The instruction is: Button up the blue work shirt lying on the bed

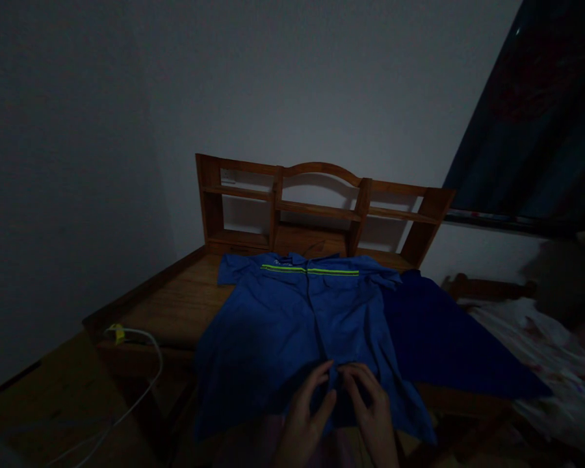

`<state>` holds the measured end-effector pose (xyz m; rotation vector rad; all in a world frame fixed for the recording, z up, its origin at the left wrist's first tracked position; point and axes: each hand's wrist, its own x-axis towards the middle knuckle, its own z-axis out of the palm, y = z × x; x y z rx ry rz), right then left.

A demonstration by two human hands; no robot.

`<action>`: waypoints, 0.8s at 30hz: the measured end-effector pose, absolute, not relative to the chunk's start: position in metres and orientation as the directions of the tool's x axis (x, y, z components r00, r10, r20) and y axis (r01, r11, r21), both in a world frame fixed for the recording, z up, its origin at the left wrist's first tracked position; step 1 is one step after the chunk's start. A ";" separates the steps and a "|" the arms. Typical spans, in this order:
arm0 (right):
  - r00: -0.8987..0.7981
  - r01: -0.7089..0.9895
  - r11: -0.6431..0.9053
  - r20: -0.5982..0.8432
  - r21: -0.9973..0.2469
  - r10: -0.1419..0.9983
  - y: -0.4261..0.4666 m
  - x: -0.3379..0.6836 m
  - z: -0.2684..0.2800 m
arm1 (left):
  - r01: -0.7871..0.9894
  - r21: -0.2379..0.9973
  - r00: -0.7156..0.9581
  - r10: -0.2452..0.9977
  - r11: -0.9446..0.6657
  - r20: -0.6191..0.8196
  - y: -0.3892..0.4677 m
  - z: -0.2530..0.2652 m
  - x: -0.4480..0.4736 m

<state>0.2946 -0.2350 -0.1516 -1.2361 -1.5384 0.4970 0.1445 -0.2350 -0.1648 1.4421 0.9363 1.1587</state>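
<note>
A blue short-sleeved shirt (273, 325) lies spread on the wooden desk, front side up, collar towards the shelf. Yellow-green stripes cross its chest, and its lower part hangs over the near edge. Both my hands are at the front opening, low down near the hem. My left hand (306, 406) has curved fingers at the left side of the opening, the thumb lower on the cloth. Just across from it, my right hand (370, 406) pinches the other edge with bent fingers. Darkness hides whether a button is between the fingertips.
A wooden shelf unit (316, 211) stands at the back of the desk (175, 305). Darker blue cloth (448, 338) lies to the shirt's right. A white cable (158, 364) with a yellow tag hangs at the left corner. Pale crumpled fabric (541, 338) is at far right.
</note>
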 end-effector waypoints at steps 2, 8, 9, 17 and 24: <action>0.109 0.473 0.390 0.492 -0.790 0.864 -0.237 0.292 -0.151 | -0.018 0.979 0.227 0.952 -0.204 0.203 -0.237 -0.167 0.147; 0.067 0.476 0.402 0.487 -0.782 0.871 -0.242 0.296 -0.152 | 0.019 0.955 0.204 0.936 -0.296 0.286 -0.243 -0.169 0.154; 0.067 0.476 0.400 0.486 -0.783 0.871 -0.243 0.297 -0.152 | 0.013 0.953 0.199 0.935 -0.303 0.295 -0.243 -0.168 0.155; 0.098 0.493 0.404 0.511 -0.770 0.854 -0.245 0.290 -0.148 | -0.060 0.967 0.125 0.959 -0.247 0.253 -0.245 -0.164 0.164; 0.079 0.529 0.366 0.474 -0.766 0.877 -0.241 0.288 -0.156 | -0.091 0.956 0.165 0.942 -0.280 0.292 -0.241 -0.170 0.164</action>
